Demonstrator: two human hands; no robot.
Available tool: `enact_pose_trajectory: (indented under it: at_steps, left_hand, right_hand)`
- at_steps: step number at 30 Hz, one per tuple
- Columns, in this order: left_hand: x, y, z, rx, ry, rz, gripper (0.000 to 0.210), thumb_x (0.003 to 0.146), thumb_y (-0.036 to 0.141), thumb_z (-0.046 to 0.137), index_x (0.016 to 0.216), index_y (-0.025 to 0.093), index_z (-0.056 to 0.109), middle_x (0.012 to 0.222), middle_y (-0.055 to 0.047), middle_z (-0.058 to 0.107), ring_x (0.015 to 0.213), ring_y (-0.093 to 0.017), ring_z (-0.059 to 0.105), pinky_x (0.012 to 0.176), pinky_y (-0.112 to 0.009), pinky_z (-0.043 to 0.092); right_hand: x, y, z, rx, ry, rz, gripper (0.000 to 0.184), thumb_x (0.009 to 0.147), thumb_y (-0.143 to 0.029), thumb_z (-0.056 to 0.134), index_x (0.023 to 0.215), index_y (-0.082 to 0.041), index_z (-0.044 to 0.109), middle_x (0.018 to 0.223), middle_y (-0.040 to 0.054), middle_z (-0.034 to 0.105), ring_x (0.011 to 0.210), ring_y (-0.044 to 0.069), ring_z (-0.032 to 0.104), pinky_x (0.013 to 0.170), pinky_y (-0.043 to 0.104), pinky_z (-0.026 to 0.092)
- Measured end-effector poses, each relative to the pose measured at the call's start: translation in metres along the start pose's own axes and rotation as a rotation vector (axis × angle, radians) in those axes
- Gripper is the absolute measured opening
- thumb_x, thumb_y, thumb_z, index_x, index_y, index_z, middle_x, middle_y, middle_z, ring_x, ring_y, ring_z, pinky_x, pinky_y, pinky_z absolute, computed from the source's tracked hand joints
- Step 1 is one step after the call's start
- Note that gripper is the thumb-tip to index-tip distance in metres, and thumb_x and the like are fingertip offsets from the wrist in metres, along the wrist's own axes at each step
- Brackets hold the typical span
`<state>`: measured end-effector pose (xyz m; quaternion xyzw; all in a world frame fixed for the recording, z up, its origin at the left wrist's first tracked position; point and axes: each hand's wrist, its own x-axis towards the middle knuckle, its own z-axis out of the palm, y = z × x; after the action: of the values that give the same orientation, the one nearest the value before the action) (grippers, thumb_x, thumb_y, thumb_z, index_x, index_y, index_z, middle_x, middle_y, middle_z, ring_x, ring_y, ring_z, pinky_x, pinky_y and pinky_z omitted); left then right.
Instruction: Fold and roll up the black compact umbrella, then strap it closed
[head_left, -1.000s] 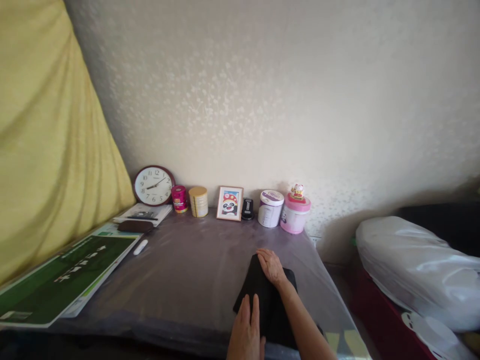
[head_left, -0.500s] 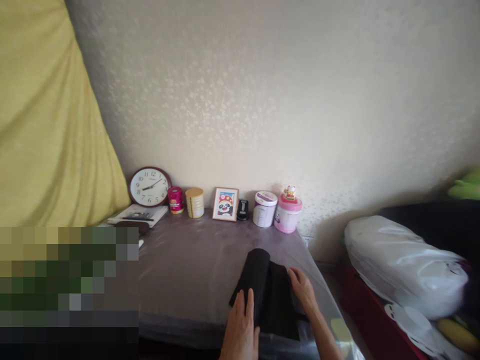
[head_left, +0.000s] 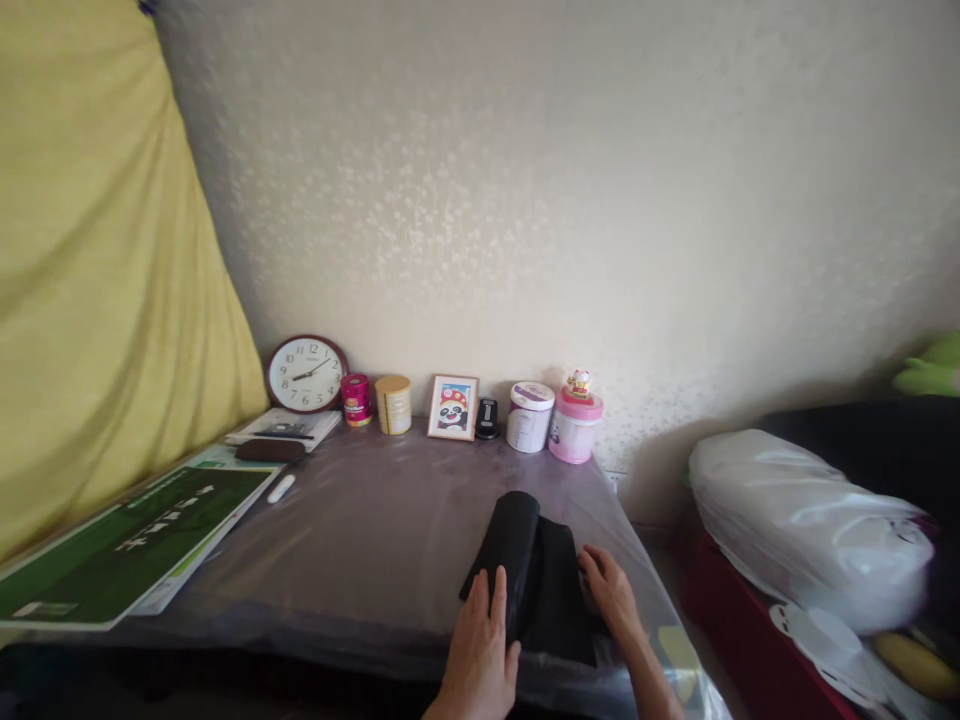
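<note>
1. Head view: I am seeing the black folded material (head_left: 559, 580) lying on the table (head_left: 360, 560), lower centre-right of the frame.
2. The left hand (head_left: 478, 645) is resting nearer the bulging fold, fingers extended, slightly parted; the fold is stretching up and right from them.
3. The right hand (head_left: 613, 598) is sitting at the flatter layer's right edge, fingers bent; I cannot tell whether they are pinching.
4. The fold's long axis is running up-frame, leaning slightly right, its rounded end pointing wallward.
</note>
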<state>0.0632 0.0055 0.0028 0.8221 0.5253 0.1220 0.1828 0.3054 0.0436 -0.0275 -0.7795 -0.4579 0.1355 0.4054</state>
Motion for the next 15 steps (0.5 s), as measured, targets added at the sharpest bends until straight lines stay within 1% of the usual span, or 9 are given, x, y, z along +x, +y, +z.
enact_pose_trajectory:
  at_steps: [3,5,10,15]
  left_hand:
    - [-0.0003,-0.0009,0.001,0.007,0.002,0.002,0.079,0.073,0.015,0.046,0.141,0.013,0.005,0.147,-0.017,0.019,0.134,-0.026,0.023,0.105,-0.038,0.027]
    - [-0.0002,-0.0013,0.002,0.004,0.011,0.007,0.081,0.071,0.014,0.047,0.141,0.013,0.005,0.147,-0.017,0.019,0.133,-0.026,0.024,0.105,-0.038,0.028]
    - [0.0003,0.0009,-0.0005,-0.002,-0.007,-0.011,0.085,0.067,0.013,0.048,0.141,0.014,0.005,0.147,-0.016,0.018,0.133,-0.027,0.024,0.105,-0.04,0.028]
    - [-0.0018,0.0027,-0.0038,0.009,-0.034,-0.019,0.084,0.069,0.013,0.047,0.141,0.015,0.004,0.147,-0.017,0.016,0.134,-0.026,0.021,0.106,-0.04,0.027]
  right_hand:
    - [-0.0024,-0.0016,-0.0002,0.002,-0.027,0.03,0.039,0.074,-0.043,0.043,0.096,-0.019,0.064,0.099,0.0089,0.069,0.094,0.024,0.063,0.082,0.033,0.047]
    - [-0.003,-0.002,0.0,0.001,-0.031,0.034,0.04,0.074,-0.043,0.042,0.097,-0.018,0.064,0.099,0.0093,0.069,0.096,0.024,0.062,0.083,0.033,0.046]
    - [-0.001,-0.0009,0.0002,0.029,-0.04,0.013,0.041,0.072,-0.045,0.042,0.093,-0.02,0.066,0.094,0.0075,0.07,0.091,0.024,0.063,0.081,0.032,0.046]
    - [-0.0002,-0.0012,-0.0014,0.075,-0.068,-0.003,0.046,0.071,-0.049,0.041,0.093,-0.019,0.067,0.088,0.0078,0.071,0.086,0.023,0.064,0.077,0.031,0.047]
